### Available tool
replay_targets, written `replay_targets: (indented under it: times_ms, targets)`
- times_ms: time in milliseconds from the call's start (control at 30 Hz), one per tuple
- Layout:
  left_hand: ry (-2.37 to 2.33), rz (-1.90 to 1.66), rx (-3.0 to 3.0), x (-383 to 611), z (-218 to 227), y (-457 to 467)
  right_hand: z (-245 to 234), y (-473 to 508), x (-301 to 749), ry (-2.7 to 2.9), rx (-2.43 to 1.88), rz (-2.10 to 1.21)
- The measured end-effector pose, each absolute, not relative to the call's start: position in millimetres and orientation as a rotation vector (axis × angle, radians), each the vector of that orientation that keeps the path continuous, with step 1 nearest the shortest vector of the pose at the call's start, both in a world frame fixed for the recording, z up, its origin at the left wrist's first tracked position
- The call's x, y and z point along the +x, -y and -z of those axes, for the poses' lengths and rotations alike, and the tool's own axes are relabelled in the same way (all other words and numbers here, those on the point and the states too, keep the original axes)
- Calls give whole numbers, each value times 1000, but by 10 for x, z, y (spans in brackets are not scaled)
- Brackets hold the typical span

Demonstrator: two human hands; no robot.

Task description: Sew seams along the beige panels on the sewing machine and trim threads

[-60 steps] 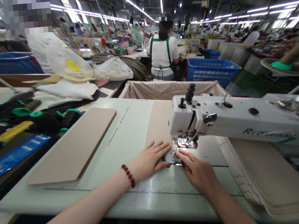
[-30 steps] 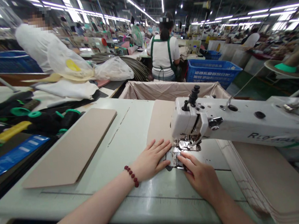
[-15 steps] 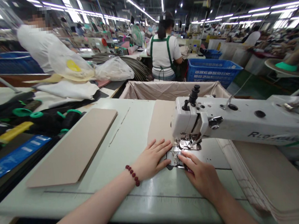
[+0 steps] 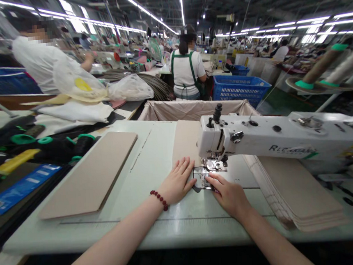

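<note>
My left hand (image 4: 179, 179) lies flat, fingers spread, on the near end of a beige panel (image 4: 185, 138) that runs back beside the sewing machine's (image 4: 238, 133) head. Close to the metal needle plate (image 4: 201, 180), my right hand (image 4: 230, 196) has its fingers bent and held together. A small dark purplish bit shows under those fingertips; what it belongs to is hidden. The presser foot (image 4: 215, 165) sits just beyond both hands.
A stack of flat beige panels (image 4: 90, 173) lies on the left of the pale green table (image 4: 154, 233). More stacked pieces (image 4: 301, 187) lie right, beneath the machine arm. Behind stands a cloth-lined bin (image 4: 193, 109). Thread spools (image 4: 85, 144) are far left. Two people work ahead.
The view has shifted, showing more of the machine arm and thread cones at right. Both hands keep nearly the same places beside the needle plate; the beige panel has barely moved.
</note>
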State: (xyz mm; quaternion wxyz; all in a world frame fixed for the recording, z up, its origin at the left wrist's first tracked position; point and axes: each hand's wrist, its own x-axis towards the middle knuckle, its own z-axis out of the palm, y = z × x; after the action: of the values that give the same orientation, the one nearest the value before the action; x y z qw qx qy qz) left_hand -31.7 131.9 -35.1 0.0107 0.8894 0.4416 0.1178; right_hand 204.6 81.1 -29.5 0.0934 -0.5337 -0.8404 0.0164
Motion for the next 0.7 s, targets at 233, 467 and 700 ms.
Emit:
replay_targets:
  times_ms: [233,467,700]
  targets:
    - [-1870,-315,2592,-421,133,-1218,225,-429,1995,2675,-1435,159]
    - [-2041,-226,2523,-878,333,-438,418,670,2047,2554,-901,74]
    - [-1806,-225,2551,-1064,391,-50,588,1031,2393,1817,-1583,-854]
